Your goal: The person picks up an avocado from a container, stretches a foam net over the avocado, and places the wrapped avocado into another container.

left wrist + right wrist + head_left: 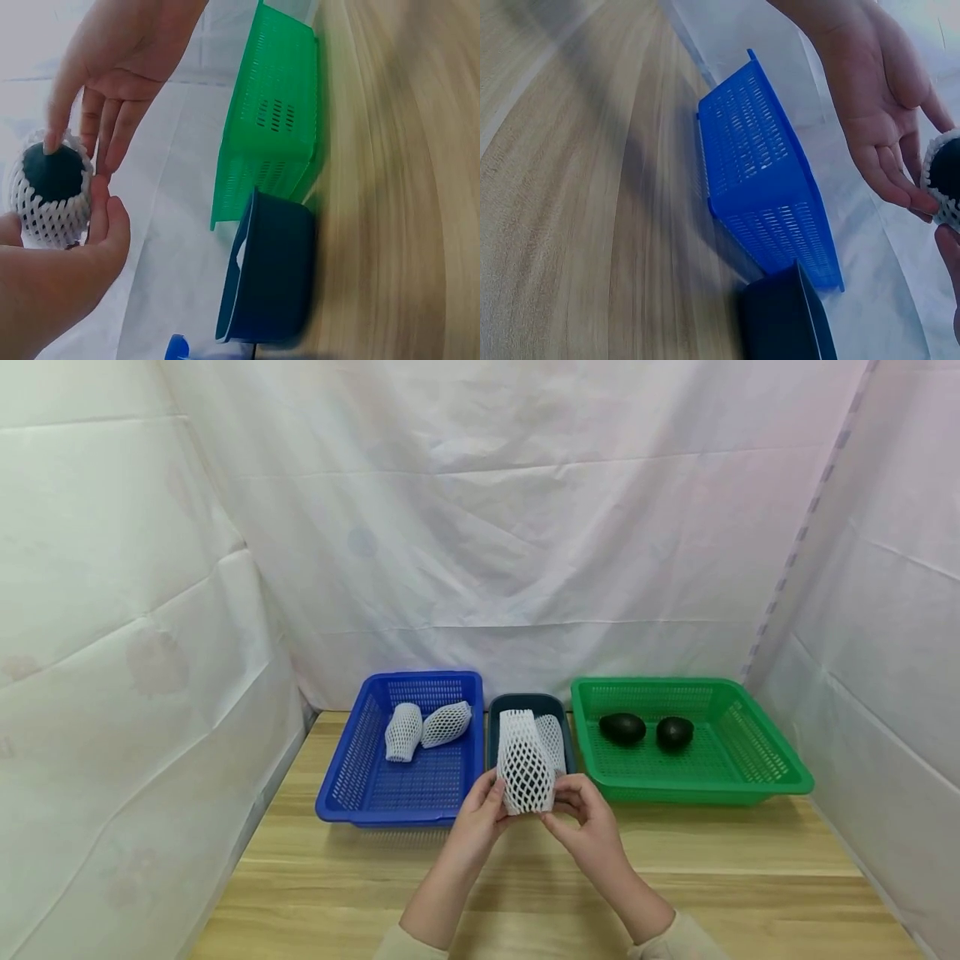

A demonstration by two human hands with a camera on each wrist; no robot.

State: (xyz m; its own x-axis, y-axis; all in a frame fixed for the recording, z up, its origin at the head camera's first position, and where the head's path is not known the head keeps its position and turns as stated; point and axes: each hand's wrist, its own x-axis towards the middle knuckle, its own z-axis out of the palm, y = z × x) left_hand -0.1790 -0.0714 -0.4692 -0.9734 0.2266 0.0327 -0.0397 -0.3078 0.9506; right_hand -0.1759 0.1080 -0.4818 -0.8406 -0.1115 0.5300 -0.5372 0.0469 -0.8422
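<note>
Both hands hold a dark avocado (pixel 52 174) partly covered by a white foam net sleeve (pixel 527 768), above the front of a small dark teal bin. My left hand (pixel 477 814) grips the sleeve's left side, with thumb and fingers curled round it in the left wrist view. My right hand (pixel 588 822) pinches the sleeve's lower right edge; one of its digits touches the avocado's bare end. In the right wrist view the avocado (pixel 946 171) is cut off by the frame's edge. Most of the sleeve's upper part hangs loose and narrow in the head view.
Left stands a blue basket (pixel 324 802) with two net sleeves (pixel 403 732), seemingly empty. Between the baskets, the teal bin (pixel 525 700) holds another white net sleeve (pixel 551 739). A green basket (pixel 780 777) at right holds two dark avocados (pixel 622 728). White cloth (pixel 525 543) hangs behind the wooden table (pixel 712 885).
</note>
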